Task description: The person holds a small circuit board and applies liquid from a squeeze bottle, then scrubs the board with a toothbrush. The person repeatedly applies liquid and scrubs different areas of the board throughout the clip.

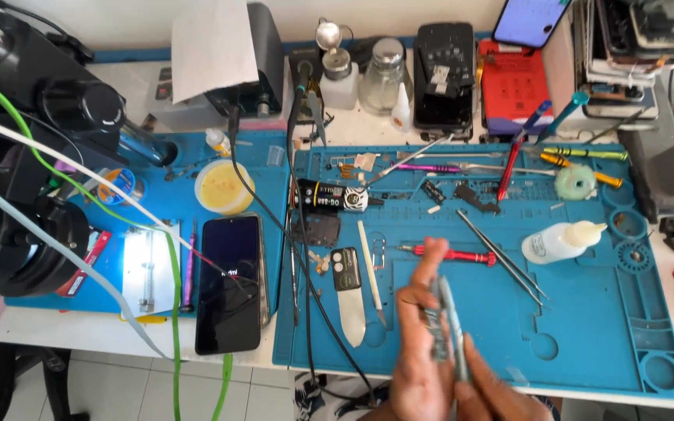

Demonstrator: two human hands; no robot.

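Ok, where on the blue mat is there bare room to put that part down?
Bare patch: the right half of the blue mat, below the white squeeze bottle and right of the tweezers. A narrower one lies under the red screwdriver, by the hands. Crowded: the mat's top strip of tools and the left edge near the cables.
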